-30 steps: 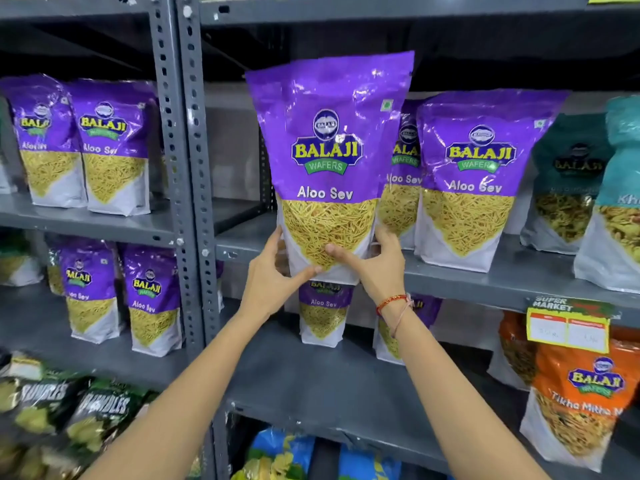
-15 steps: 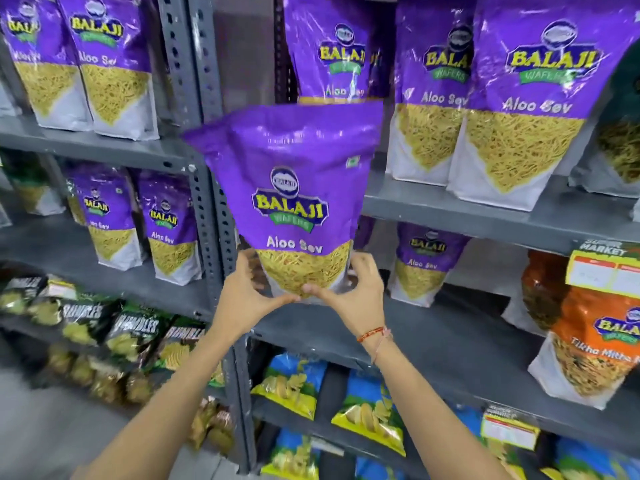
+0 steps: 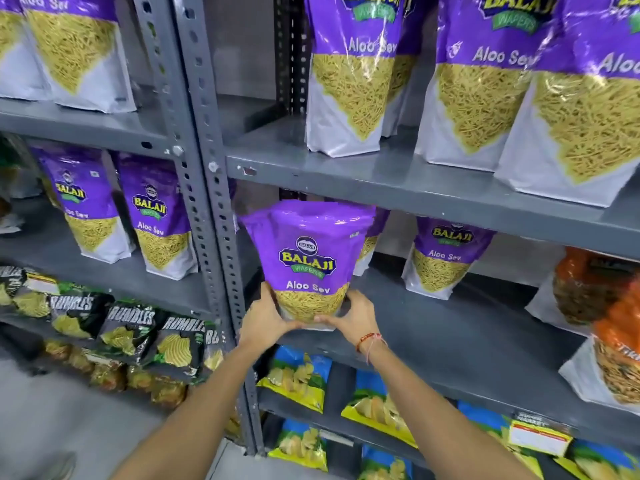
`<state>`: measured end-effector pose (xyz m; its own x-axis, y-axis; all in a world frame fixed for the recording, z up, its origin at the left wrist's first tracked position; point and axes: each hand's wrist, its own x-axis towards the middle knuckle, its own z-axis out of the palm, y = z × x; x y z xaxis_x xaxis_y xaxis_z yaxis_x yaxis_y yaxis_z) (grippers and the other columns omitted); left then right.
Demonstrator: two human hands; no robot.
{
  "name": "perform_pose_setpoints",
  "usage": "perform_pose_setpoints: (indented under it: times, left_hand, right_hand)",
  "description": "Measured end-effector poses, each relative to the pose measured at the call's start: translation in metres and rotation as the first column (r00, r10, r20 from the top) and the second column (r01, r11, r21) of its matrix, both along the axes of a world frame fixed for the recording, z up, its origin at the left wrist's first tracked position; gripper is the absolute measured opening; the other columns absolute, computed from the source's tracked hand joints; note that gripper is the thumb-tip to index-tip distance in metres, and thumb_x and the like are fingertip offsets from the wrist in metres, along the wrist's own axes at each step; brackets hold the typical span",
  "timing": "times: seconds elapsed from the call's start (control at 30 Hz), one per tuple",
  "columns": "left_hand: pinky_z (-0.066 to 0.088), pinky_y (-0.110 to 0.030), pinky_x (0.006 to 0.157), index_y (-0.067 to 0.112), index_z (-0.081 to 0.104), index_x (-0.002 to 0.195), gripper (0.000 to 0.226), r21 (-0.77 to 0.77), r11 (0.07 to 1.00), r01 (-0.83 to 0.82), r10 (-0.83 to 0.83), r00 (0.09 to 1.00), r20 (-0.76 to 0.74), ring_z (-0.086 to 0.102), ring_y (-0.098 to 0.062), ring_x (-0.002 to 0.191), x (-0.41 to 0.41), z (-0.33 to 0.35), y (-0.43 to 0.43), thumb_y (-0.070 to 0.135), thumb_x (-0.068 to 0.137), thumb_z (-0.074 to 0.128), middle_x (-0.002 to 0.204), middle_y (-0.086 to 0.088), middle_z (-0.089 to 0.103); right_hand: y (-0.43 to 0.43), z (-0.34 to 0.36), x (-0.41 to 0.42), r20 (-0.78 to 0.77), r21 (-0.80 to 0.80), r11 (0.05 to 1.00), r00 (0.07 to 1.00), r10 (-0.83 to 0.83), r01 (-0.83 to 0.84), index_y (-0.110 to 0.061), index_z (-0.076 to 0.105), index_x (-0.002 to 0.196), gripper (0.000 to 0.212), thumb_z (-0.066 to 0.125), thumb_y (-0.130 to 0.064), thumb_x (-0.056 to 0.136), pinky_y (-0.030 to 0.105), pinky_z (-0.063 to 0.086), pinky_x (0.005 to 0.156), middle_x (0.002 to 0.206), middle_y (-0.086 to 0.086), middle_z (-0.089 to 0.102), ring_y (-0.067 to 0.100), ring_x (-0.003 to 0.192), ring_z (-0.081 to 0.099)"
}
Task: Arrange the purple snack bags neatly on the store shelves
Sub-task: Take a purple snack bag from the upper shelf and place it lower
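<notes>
Two bare hands grip one glossy purple foil bag of Aloo Sev (image 3: pixel 308 258) by its lower corners: the left hand (image 3: pixel 265 315) wraps the bag's left bottom edge, the right hand (image 3: pixel 349 315), with a red thread bracelet at the wrist, wraps the right, fingers of both curled closed around the pouch. The bag stands upright at the front left of the grey metal middle shelf (image 3: pixel 450 327), just beside the perforated grey steel upright post (image 3: pixel 211 209), its base at or barely above the shelf surface; I cannot tell whether it is touching.

The step in hand looks like setting this bag down in its slot. The next move probably calls for lowering it flat, pushing it back toward the row, squaring its face forward, then letting go without tipping it.

Counting right of the post: on the middle shelf, one held bag, one purple bag mostly hidden behind it, and one small purple bag (image 3: pixel 446 254) standing further right, well apart. On the shelf above, three large purple bags show plainly, with another seemingly tucked behind the leftmost. Left of the post, two purple bags stand at middle height and at least two above, cut off by the frame's edge.
</notes>
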<state>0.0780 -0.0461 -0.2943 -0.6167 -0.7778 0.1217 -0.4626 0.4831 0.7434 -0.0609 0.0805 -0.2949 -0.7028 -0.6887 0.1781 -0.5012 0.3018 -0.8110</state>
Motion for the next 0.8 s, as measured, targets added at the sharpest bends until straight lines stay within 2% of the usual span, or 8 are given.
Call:
perform_pose_setpoints:
  times: [0.07, 0.17, 0.3, 0.37, 0.47, 0.6, 0.67, 0.8]
  left_hand:
    - [0.053, -0.048, 0.08, 0.008, 0.033, 0.123, 0.1, 0.003, 1.0, -0.01, 0.01, 1.0, 0.028, 0.063, -0.037, 0.104, -0.011, -0.003, -0.008, 0.039, 0.046, 0.09, 0.113, -0.016, 0.067]
    - [0.052, -0.046, 0.078, 0.008, 0.034, 0.121, 0.098, 0.022, 0.999, -0.043, 0.041, 0.997, 0.064, 0.062, -0.04, 0.103, -0.026, -0.007, -0.018, 0.041, 0.046, 0.089, 0.111, -0.018, 0.068]
    - [0.05, -0.043, 0.074, 0.011, 0.033, 0.122, 0.098, 0.042, 0.997, -0.064, 0.058, 0.99, 0.125, 0.063, -0.041, 0.1, -0.039, -0.021, -0.027, 0.046, 0.048, 0.087, 0.105, -0.02, 0.069]
    - [0.049, -0.042, 0.069, 0.012, 0.034, 0.117, 0.093, 0.042, 0.997, -0.059, 0.052, 0.988, 0.142, 0.064, -0.042, 0.096, -0.04, -0.028, -0.028, 0.049, 0.048, 0.085, 0.1, -0.021, 0.069]
    - [0.044, -0.039, 0.063, 0.013, 0.034, 0.1, 0.078, 0.041, 0.998, -0.039, 0.032, 0.986, 0.166, 0.064, -0.042, 0.093, -0.041, -0.034, -0.032, 0.051, 0.051, 0.082, 0.096, -0.022, 0.069]
    - [0.05, -0.043, 0.078, 0.011, 0.039, 0.104, 0.062, 0.079, 0.997, 0.008, -0.031, 0.953, 0.3, 0.061, -0.039, 0.105, -0.038, -0.026, -0.036, 0.039, 0.066, 0.078, 0.111, -0.02, 0.066]
    - [0.05, -0.043, 0.085, 0.011, 0.049, 0.112, 0.054, 0.084, 0.996, -0.012, -0.015, 0.949, 0.316, 0.06, -0.036, 0.109, -0.031, -0.017, -0.031, 0.037, 0.072, 0.073, 0.115, -0.016, 0.066]
    - [0.053, -0.041, 0.08, 0.017, 0.069, 0.09, 0.025, -0.03, 0.998, 0.048, -0.039, 0.967, 0.252, 0.066, -0.03, 0.095, -0.017, 0.031, 0.0, 0.038, 0.077, 0.066, 0.092, -0.009, 0.073]
  right_hand:
    - [-0.011, -0.003, -0.011, 0.025, 0.022, 1.0, 1.0, -0.006, 0.005, -0.012, 0.063, 0.099, 0.063, 0.089, -0.039, 0.049, 0.006, 0.038, 0.061, 0.092, -0.003, 0.06, 0.013, 0.083, 0.057]
    - [-0.024, -0.005, -0.026, 0.056, 0.055, 0.998, 0.998, -0.014, 0.011, -0.01, 0.062, 0.098, 0.061, 0.09, -0.034, 0.049, 0.004, 0.041, 0.057, 0.089, -0.001, 0.061, 0.013, 0.077, 0.056]
    - [-0.034, -0.014, -0.04, 0.107, 0.127, 0.992, 0.994, -0.018, 0.005, -0.007, 0.058, 0.104, 0.065, 0.09, -0.031, 0.052, 0.033, 0.051, 0.068, 0.09, 0.009, 0.065, 0.02, 0.077, 0.057]
    - [-0.036, -0.019, -0.043, 0.14, 0.157, 0.987, 0.99, -0.006, -0.016, -0.008, 0.052, 0.114, 0.07, 0.088, -0.029, 0.057, 0.035, 0.053, 0.072, 0.093, 0.009, 0.065, 0.019, 0.079, 0.058]
    - [-0.038, -0.02, -0.045, 0.161, 0.187, 0.981, 0.987, 0.022, -0.052, -0.012, 0.04, 0.125, 0.076, 0.084, -0.029, 0.064, 0.042, 0.052, 0.087, 0.11, 0.014, 0.065, 0.028, 0.099, 0.062]
    - [-0.033, -0.011, -0.039, 0.176, 0.259, 0.965, 0.984, -0.001, -0.046, -0.01, 0.037, 0.124, 0.075, 0.081, -0.033, 0.068, 0.044, 0.046, 0.098, 0.129, 0.015, 0.056, 0.033, 0.118, 0.053]
    - [-0.026, -0.003, -0.03, 0.139, 0.274, 0.962, 0.989, -0.044, 0.004, -0.01, 0.034, 0.129, 0.076, 0.077, -0.036, 0.071, 0.045, 0.044, 0.101, 0.134, 0.017, 0.05, 0.034, 0.123, 0.048]
    - [0.0, 0.033, 0.0, -0.109, 0.203, 0.973, 0.99, -0.093, 0.114, -0.013, 0.021, 0.143, 0.078, 0.063, -0.041, 0.084, 0.041, 0.044, 0.094, 0.141, 0.014, 0.042, 0.032, 0.127, 0.044]
